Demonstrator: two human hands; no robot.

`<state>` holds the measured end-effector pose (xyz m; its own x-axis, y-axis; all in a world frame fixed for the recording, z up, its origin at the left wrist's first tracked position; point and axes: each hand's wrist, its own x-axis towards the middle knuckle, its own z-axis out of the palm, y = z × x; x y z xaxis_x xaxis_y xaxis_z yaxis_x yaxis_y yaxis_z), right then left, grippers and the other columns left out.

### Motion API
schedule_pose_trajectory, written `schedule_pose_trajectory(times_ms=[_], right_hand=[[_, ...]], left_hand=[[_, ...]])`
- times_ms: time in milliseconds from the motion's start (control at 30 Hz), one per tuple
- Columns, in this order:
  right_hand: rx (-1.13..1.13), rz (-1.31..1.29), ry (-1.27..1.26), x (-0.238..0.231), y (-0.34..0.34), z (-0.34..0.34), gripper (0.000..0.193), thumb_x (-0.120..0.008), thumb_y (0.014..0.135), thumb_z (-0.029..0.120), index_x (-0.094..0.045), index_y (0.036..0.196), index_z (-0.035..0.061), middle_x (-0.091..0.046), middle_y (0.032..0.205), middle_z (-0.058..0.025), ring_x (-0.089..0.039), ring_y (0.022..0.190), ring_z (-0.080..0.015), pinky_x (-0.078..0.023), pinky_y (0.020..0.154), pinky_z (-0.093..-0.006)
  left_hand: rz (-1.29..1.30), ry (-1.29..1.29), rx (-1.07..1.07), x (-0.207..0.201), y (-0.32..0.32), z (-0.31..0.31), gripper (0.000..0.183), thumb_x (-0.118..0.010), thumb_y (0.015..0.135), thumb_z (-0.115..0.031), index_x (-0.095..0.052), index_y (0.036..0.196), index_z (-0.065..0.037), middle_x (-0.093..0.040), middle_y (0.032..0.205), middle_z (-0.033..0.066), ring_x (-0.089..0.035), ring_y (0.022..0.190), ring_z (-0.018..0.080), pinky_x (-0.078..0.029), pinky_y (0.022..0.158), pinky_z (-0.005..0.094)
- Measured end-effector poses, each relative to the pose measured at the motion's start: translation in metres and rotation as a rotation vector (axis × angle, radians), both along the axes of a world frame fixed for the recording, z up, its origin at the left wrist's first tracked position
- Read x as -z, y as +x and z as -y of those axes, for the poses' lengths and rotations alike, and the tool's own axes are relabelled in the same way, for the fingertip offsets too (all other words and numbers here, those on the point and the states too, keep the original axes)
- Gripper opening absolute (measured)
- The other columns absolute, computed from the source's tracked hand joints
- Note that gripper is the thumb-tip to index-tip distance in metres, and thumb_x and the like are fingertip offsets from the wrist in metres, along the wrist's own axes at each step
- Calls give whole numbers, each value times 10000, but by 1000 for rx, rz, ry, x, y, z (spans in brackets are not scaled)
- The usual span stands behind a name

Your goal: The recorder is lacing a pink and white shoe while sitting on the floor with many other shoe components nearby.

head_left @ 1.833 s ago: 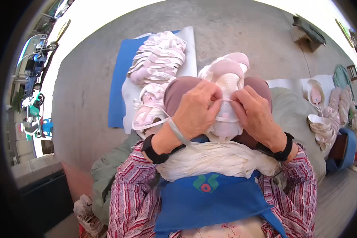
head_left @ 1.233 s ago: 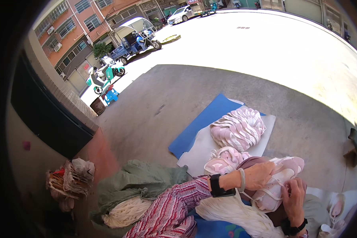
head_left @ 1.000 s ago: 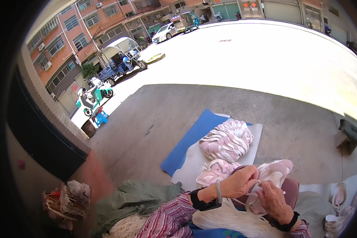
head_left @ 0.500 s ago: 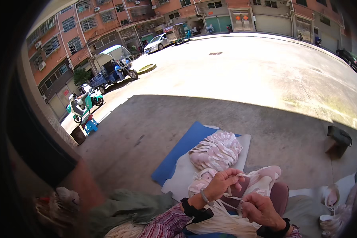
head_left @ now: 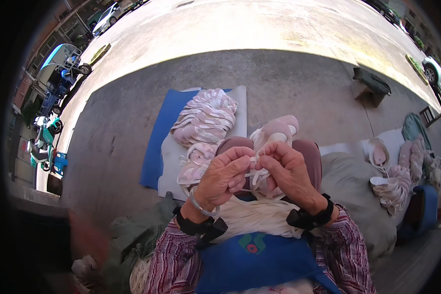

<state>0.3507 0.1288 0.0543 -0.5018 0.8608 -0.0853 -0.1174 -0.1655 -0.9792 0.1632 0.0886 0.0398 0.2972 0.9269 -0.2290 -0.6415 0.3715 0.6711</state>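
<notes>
My left hand (head_left: 224, 176) and my right hand (head_left: 290, 172) are close together above my knees, both closed in a pinch. Between their fingertips runs a thin white shoelace (head_left: 253, 159). Just beyond the fingers, a pink-and-white shoe upper (head_left: 275, 131) lies at my knees, partly hidden by my right hand. To the left of my left hand rests another pink-and-white upper with loose laces (head_left: 199, 158). A thick bundle of cream laces (head_left: 255, 219) is spread over my lap, above a blue apron (head_left: 259, 264).
A stack of shoe uppers (head_left: 207, 116) sits on a grey-and-blue sheet (head_left: 154, 147). More uppers (head_left: 394, 188) lie at the right on pale cloth. A low stool-like block with dark cover (head_left: 371, 87) stands farther out. Scooters and a three-wheeler (head_left: 59, 81) are parked at the left.
The view has tilted down and swung right. My hands, earlier apart with a lace strung between them and the upper, have come together at the fingertips.
</notes>
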Motion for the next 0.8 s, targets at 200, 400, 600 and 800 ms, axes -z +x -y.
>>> schedule_pose_trajectory(times_ms=[200, 400, 600, 800], right_hand=[[122, 94, 209, 13, 7, -1, 138, -598, 937, 133, -635, 991, 11, -629, 844, 1, -532, 625, -17, -442, 523, -187], [146, -10, -26, 13, 12, 8, 144, -589, 936, 118, -626, 1019, 6, -644, 847, 0, -533, 641, -14, -437, 525, -178], [173, -57, -120, 18, 10, 11, 151, -590, 943, 121, -611, 1049, 16, -656, 877, -23, -577, 704, -33, -442, 548, -167], [293, -33, 110, 30, 8, 10, 103, -649, 889, 98, -645, 912, -3, -663, 840, -18, -579, 720, -49, -469, 637, -205]], left_hand=[[-83, -10, -53, -4, 10, -8, 239, -558, 969, -111, -555, 1181, -3, -641, 922, 42, -406, 483, -6, -339, 412, 141], [-234, 35, -50, 12, 23, 0, 197, -570, 978, -174, -587, 1115, -33, -577, 772, -60, -390, 507, -31, -280, 418, 141], [-536, 75, -106, 10, 30, 2, 159, -571, 978, -219, -604, 1027, -71, -526, 710, -81, -358, 486, -39, -247, 407, 141], [-439, 145, -121, 11, 28, 1, 156, -527, 989, -206, -571, 1030, -61, -534, 680, -49, -393, 430, -4, -316, 388, 162]])
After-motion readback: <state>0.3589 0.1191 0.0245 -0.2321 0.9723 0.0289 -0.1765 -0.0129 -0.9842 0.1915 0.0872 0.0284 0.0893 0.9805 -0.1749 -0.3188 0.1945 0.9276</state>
